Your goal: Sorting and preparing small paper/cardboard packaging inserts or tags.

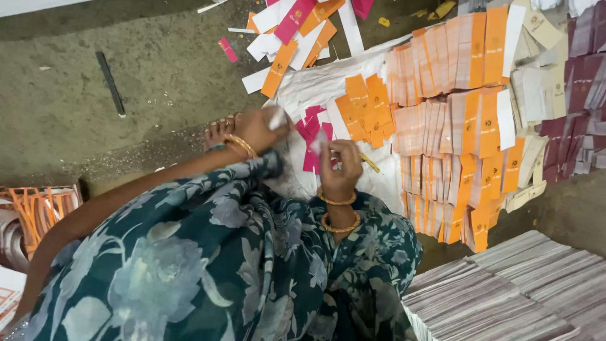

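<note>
My left hand (249,129) rests at the near-left edge of the sheet (315,85) spread on the floor (126,69). My right hand (339,165) is just to its right, over a small heap of slips (312,136) on that sheet. Right of my right hand lie overlapping rows of folded cards (454,126). Beyond my left hand, loose cards (297,31) lie scattered. Nearer me, right of my right hand, stand stacks of sheets (505,290).

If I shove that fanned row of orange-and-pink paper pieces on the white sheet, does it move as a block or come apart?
Probably comes apart: the fanned row of paper pieces is loose overlapping flat pieces, nothing visibly binding them. They look thin and light, so likely floppy and prone to sliding over each other. The white sheet beneath is wrinkled and may bunch instead.
</note>
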